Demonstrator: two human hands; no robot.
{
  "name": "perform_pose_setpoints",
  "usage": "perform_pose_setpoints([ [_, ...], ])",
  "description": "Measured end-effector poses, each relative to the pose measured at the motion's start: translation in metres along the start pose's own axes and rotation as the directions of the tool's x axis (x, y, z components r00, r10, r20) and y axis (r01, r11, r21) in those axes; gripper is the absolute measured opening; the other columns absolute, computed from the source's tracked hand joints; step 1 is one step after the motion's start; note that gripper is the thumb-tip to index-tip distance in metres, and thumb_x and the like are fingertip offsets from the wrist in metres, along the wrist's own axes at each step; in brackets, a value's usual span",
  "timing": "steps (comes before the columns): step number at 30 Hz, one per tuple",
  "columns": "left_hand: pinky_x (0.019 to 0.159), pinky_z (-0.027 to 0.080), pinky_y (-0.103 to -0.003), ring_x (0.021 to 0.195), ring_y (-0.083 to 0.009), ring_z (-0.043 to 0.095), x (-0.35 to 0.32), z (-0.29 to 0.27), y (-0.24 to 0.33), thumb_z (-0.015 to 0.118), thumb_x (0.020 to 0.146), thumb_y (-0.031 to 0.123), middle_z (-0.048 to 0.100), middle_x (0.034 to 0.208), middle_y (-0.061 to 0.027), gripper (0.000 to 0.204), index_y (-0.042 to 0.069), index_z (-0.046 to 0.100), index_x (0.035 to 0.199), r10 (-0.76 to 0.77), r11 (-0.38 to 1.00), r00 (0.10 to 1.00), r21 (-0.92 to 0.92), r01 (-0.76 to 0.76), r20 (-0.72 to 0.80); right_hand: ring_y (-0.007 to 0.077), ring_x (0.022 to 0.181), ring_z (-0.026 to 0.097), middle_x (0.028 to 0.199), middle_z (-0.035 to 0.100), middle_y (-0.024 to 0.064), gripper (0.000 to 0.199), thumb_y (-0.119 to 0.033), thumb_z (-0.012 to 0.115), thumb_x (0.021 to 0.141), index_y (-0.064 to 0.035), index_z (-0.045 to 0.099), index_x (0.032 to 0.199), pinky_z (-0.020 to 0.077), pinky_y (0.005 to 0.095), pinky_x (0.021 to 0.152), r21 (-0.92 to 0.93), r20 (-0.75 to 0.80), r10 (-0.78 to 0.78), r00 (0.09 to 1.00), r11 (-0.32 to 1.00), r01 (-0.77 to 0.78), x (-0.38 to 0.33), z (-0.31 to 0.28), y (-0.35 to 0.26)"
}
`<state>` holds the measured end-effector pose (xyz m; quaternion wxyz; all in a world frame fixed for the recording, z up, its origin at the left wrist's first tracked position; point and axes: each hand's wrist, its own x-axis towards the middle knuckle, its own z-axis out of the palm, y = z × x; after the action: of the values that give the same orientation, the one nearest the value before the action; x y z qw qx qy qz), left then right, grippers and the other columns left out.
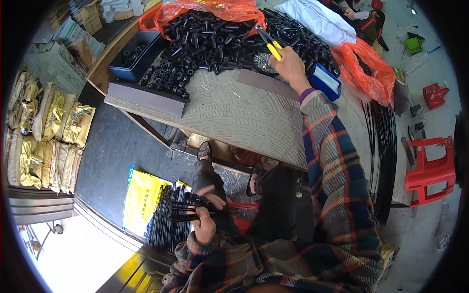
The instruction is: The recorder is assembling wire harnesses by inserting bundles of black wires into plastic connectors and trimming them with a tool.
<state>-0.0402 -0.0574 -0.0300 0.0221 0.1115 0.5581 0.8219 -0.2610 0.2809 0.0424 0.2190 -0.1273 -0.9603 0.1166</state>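
My right hand [291, 67] is stretched out over the table, closed round the yellow handles of a pair of pliers [274, 50]. The jaws point away toward the heap of black plastic parts [210, 41]. Just beside its fingers is a round dish of small shiny metal pieces [264, 62]. Low near my lap, my left hand [206, 228] grips a black hub-like part with thin black rods [184, 211] sticking out to the left. Its fingers partly cover the hub. Below lies a bundle of long black rods [163, 219] beside a yellow sack [140, 198].
A blue bin [134, 56] and toothed black parts [168, 75] are at the table's left. A blue box [324, 82] stands beside my right wrist. Orange plastic bags [369, 68] and hanging black rods [383, 146] line the right. A red stool [430, 171] stands beyond.
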Motion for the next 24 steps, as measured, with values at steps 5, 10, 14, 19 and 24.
perform_pose_setpoints([
  [5,0.065,0.043,-0.028,0.068,-0.0158,0.054,-0.007,0.004,0.023,0.033,0.091,0.041,0.057,0.073,-0.0098,0.052,-0.007,0.045,0.110,-0.051,0.998,0.999,0.023,0.051,-0.002,0.0185,0.073,0.056,0.076,0.056,0.0061,0.017,-0.018,0.063,0.074,-0.0034,0.060,0.083,0.0428,0.0292,0.068,0.393,0.013,-0.121,0.993,0.913,0.106,-0.019,-0.026,0.013],
  [10,0.062,0.041,-0.025,0.066,-0.0123,0.052,-0.027,-0.006,0.035,0.030,0.091,0.035,0.057,0.072,-0.0089,0.047,-0.005,0.052,0.102,-0.143,0.986,0.990,-0.084,0.144,0.016,0.0083,0.058,0.045,0.071,0.048,0.0026,0.016,-0.016,0.057,0.081,-0.0015,0.053,0.081,0.0380,0.0203,0.055,0.926,0.359,-0.230,0.905,0.211,-0.314,-0.163,-0.075,-0.080],
  [14,0.063,0.041,-0.023,0.068,-0.0102,0.051,-0.028,0.023,0.074,0.030,0.092,0.032,0.057,0.076,-0.0059,0.043,-0.004,0.054,0.099,-0.222,0.971,0.948,-0.033,0.235,0.229,0.0132,0.066,0.049,0.082,0.050,0.0098,0.019,-0.015,0.063,0.078,0.0017,0.055,0.073,0.0426,0.0238,0.062,0.978,0.186,-0.323,0.928,-0.031,-0.206,-0.265,-0.087,-0.116],
  [19,0.054,0.043,-0.024,0.057,-0.0136,0.052,-0.042,0.043,0.088,0.027,0.081,0.067,0.054,0.067,-0.0083,0.072,-0.001,0.048,0.097,-0.186,0.973,0.963,0.175,0.152,0.195,0.0148,0.073,0.051,0.086,0.051,0.0115,0.023,-0.018,0.067,0.076,0.0024,0.058,0.071,0.0432,0.0252,0.065,0.982,-0.119,-0.303,0.946,0.103,0.156,-0.297,-0.089,-0.128],
  [24,0.058,0.042,-0.022,0.064,-0.0118,0.052,-0.058,0.044,0.094,0.032,0.083,0.063,0.055,0.072,-0.0075,0.067,0.000,0.048,0.098,-0.154,0.971,0.970,0.212,0.113,0.189,0.0194,0.069,0.057,0.081,0.058,0.0108,0.012,-0.004,0.071,0.068,0.0003,0.064,0.076,0.0442,0.0265,0.061,0.932,-0.187,-0.338,0.922,0.234,0.275,-0.305,-0.107,-0.128],
])
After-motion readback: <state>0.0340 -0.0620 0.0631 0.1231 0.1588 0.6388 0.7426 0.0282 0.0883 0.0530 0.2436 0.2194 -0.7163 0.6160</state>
